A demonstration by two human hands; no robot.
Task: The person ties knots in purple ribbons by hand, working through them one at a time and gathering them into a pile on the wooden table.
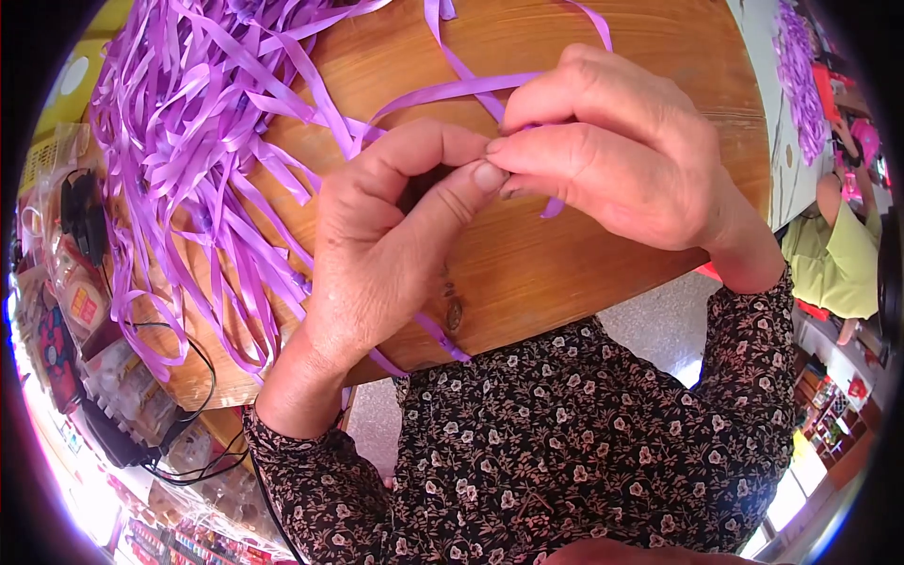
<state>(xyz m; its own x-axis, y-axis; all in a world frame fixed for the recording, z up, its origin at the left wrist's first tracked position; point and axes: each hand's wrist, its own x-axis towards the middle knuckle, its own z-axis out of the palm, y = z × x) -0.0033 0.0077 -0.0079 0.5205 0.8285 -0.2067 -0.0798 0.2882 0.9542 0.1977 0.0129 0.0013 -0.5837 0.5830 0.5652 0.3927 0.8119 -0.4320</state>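
Note:
My left hand [386,221] and my right hand [612,141] meet fingertip to fingertip above the wooden table. Both are closed in a pinch on a narrow purple ribbon [452,91]. From the right fingers the ribbon runs left across the tabletop, and a short end shows below them. Just where the fingertips meet, the ribbon is mostly hidden. A big tangled heap of purple ribbons [207,141] lies left of my left hand, some strands trailing under that wrist. Another ribbon piece [441,337] lies near the table's front edge.
The wooden table [556,273] has a curved front edge close to my body. Beyond its left side are plastic-wrapped goods [118,377] and a black cable [202,461]. At the right, another purple ribbon heap [800,85] lies near a person in a yellow-green garment [833,259].

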